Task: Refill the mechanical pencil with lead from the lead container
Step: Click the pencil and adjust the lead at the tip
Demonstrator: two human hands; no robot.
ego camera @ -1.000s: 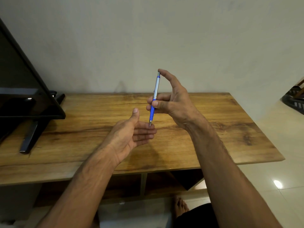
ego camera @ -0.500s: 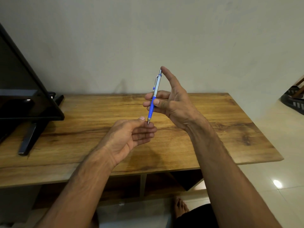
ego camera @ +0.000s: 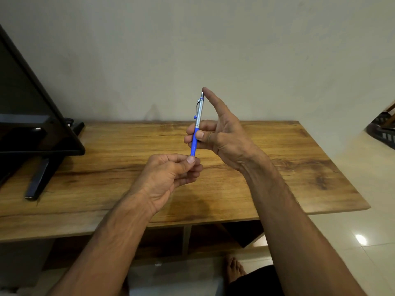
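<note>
Left hand (ego camera: 171,174) has closed since a second ago: palm then open under tip, thumb and fingers now pinch lower end of mechanical pencil (ego camera: 197,122); tip hidden behind thumb. Right hand (ego camera: 222,137) grips barrel between thumb and curled fingers, index finger straight, touching top button. Pencil near upright, slightly tilted, held above desk (ego camera: 277,178). Television (ego camera: 32,124) stands at desk's left end.
</note>
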